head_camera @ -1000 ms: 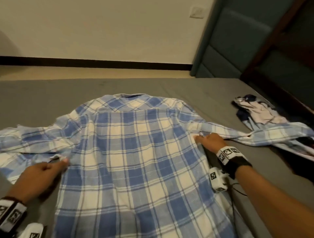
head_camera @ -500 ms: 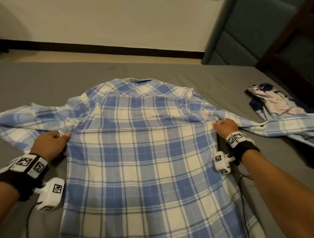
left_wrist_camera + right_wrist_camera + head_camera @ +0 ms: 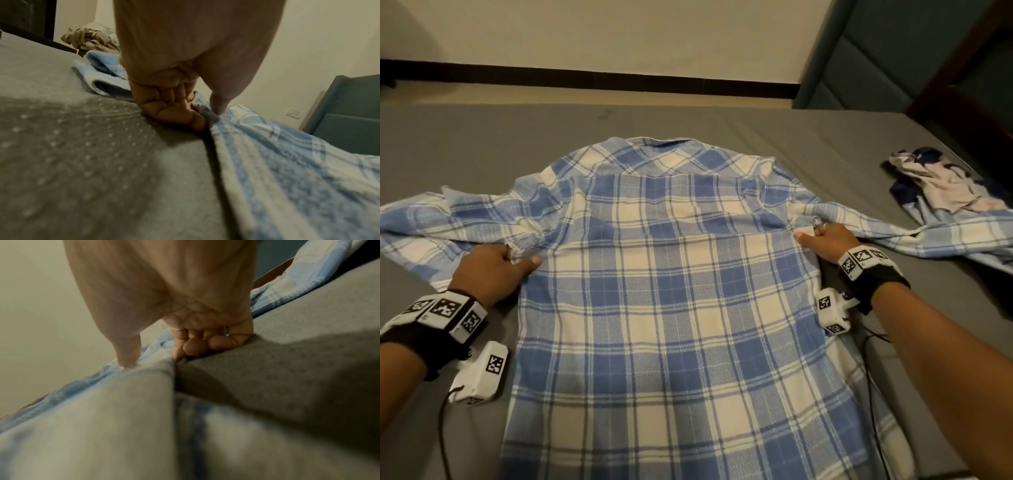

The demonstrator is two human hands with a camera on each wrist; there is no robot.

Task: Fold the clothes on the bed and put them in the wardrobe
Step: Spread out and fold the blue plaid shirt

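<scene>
— Plaid shirt point(image 3: 671, 308): where does it stand?
— Spread back-up on the grey bed point(image 3: 482, 144), hem nearest the person, collar at the far end. No fold shows in it yet, so I judge the folding of this piece has barely begun.
— And the hands?
— Both are at the shirt's armpits. The left hand point(image 3: 493, 270) has its fingers curled round the side seam where the left sleeve point(image 3: 448, 222) joins, thumb pressed on top of the cloth. The right hand point(image 3: 823, 245) grips the opposite seam the same way, fingers tucked under the edge, beside the right sleeve point(image 3: 928, 240).
— Sleeves folded in?
— No, both lie stretched out sideways from the shirt.
— Anything else waiting?
— Beyond the right sleeve, a crumpled garment point(image 3: 945, 185) lies unfolded. The left wrist view shows a rumpled beige heap point(image 3: 90, 37) past the left sleeve, which may be more clothing.
— The wardrobe?
— Not something I can identify here. By my reading nearly everything remains: sleeves, body folds, other pieces, putting away.
</scene>
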